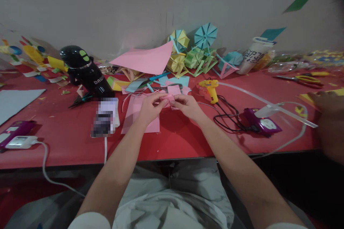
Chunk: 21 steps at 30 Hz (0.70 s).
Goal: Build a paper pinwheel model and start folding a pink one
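My left hand (150,106) and my right hand (186,104) meet over the red table (67,139), both pinching a small folded pink paper piece (168,97) between fingertips. Under my left hand lies a flat pink paper sheet (135,112). More pink and blue paper scraps (177,84) lie just beyond the hands. Both forearms reach in from the bottom of the view.
A yellow glue gun (211,89) with black cord sits right of my hands. A black bottle (86,71), a large pink sheet (145,60), folded paper flowers (193,52), purple power strips (262,121), scissors (303,78) and another person's hand (330,114) surround the workspace.
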Motion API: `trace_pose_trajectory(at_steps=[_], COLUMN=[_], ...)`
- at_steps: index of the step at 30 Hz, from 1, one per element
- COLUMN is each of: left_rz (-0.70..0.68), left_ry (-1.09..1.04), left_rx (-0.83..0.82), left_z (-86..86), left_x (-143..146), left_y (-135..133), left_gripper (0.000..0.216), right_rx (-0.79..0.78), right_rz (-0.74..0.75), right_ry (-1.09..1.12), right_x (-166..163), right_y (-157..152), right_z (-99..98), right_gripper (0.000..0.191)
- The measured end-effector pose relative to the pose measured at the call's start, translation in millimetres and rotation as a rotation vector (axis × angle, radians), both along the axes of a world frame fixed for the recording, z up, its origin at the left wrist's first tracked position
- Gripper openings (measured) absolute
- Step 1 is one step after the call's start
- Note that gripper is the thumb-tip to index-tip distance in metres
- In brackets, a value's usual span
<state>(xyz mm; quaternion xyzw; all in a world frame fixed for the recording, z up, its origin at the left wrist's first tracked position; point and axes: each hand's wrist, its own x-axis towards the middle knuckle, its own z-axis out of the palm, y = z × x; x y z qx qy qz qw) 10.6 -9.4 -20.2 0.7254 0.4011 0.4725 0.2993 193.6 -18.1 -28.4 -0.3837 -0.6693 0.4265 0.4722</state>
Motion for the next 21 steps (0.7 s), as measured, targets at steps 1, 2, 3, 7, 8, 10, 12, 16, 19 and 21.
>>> trace_pose_trajectory(at_steps=[1, 2, 3, 7, 8, 10, 12, 16, 19, 21], left_rz=[0.001, 0.006, 0.016, 0.06, 0.064, 0.046, 0.012, -0.059, -0.13, -0.179], left_ry=[0.002, 0.001, -0.004, -0.054, -0.062, -0.06, -0.08, -0.222, -0.213, -0.177], left_rx=[0.015, 0.027, 0.032, 0.011, 0.003, -0.015, -0.06, -0.296, -0.505, -0.585], left_z=[-0.4, -0.8, -1.1, -0.8, -0.3, 1.1, 2.7, 5.5, 8.1, 10.2], left_x=[0, -1, -1, -2, -2, -2, -1, -3, -6, -9], left_y=[1, 1, 2, 3, 3, 3, 2, 2, 2, 2], left_gripper=[0.021, 0.018, 0.017, 0.015, 0.015, 0.013, 0.014, 0.028, 0.027, 0.022], right_rx=[0.001, 0.0, -0.005, -0.088, -0.114, -0.154, -0.179, -0.162, -0.087, -0.029], right_rz=[-0.002, -0.007, -0.014, -0.038, -0.036, -0.025, -0.016, -0.023, -0.023, -0.031], right_ry=[-0.006, -0.008, -0.003, 0.092, 0.118, 0.159, 0.181, 0.109, 0.0, -0.038], right_x=[0, -1, -1, -3, -3, -2, 0, 2, 2, 2], right_y=[-1, -2, -2, -2, -1, 0, 1, 1, 1, 1], right_z=[1.1, 2.1, 2.9, 1.9, 0.7, -2.0, -4.0, -4.6, -4.4, -3.7], right_gripper=[0.026, 0.027, 0.028, 0.034, 0.033, 0.033, 0.037, 0.034, 0.027, 0.023])
